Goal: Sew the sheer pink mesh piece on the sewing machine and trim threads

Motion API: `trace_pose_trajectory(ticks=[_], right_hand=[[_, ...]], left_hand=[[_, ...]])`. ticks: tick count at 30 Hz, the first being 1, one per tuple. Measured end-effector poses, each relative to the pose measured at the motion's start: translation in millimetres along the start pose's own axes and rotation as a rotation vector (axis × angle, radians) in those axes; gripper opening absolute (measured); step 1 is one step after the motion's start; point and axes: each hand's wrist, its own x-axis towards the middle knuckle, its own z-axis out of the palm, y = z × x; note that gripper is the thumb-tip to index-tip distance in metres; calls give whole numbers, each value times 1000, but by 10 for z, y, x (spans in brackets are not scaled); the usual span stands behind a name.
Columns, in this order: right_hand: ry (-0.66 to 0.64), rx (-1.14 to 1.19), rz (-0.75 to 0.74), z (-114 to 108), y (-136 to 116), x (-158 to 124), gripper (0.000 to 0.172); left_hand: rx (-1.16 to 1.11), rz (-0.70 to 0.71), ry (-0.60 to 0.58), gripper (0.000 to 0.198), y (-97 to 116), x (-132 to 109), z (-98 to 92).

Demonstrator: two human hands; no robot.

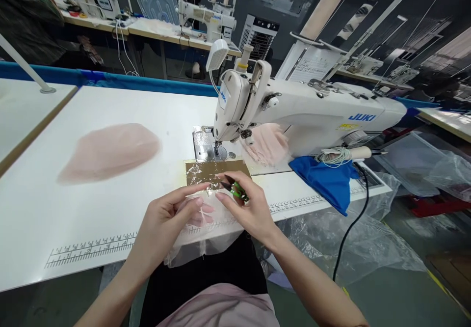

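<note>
My left hand pinches a piece of sheer pale pink fabric at the front of the sewing table. Part of that fabric hangs over the table's front edge toward my lap. In my right hand is a pair of green-handled thread snips, their dark blades pointing left, close to my left fingertips. Both hands are just in front of the white sewing machine, whose needle and presser foot stand over a metal plate. A brown taped strip lies between that plate and my hands.
A pink fabric pile lies on the table to the left, and more pink pieces lie under the machine arm. At right are a blue cloth, an awl and a dangling black cable. A printed ruler runs along the front edge.
</note>
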Motion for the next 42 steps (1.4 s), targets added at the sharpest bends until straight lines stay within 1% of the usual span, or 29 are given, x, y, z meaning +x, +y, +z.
trace_pose_trajectory(ticks=[2,4,6,7,9,11,13,16,20,25,31,34,36,38,40,42], right_hand=[[-21,-53,-79,-95,-59,-61,31],[-58,-88,-154,-156,-107,-127,34],[-82,-88,-166,-163,-126,-187,34],[-91,-73,-140,-151,-124,-209,32],[-99,-14,-43,-112,-103,-234,26],[-103,74,73,-75,-78,-238,20],[-109,179,168,-54,-62,-229,17],[-131,300,256,-45,-54,-217,18],[-130,332,301,-46,-46,-217,19],[-84,348,308,-57,-52,-210,16],[-109,342,300,-66,-45,-203,16],[-110,311,271,-62,-15,-217,14],[-110,241,219,-73,11,-229,14],[-105,111,120,-100,39,-240,18],[-107,-33,-15,-140,68,-251,27],[-115,-136,-127,-182,94,-263,33]], left_hand=[[-22,-24,-4,43,18,9,-9],[-68,-44,-74,45,8,38,-34],[-117,-63,-156,51,-25,78,-64],[-136,-70,-186,54,-45,98,-75],[-156,-84,-204,57,-80,127,-84],[-158,-92,-198,57,-98,139,-75],[-155,-93,-190,56,-95,136,-55],[-152,-90,-168,51,-58,122,-21],[-128,-101,-122,47,-22,129,1],[-97,-114,-189,55,-60,166,1],[-115,-154,-146,54,-33,140,40],[-111,-157,-137,51,-37,145,37],[-83,-151,-142,51,-59,158,20],[-53,-129,-156,53,-82,171,-1],[-27,-98,-165,52,-95,176,-15],[10,-80,-155,52,-93,171,-17]])
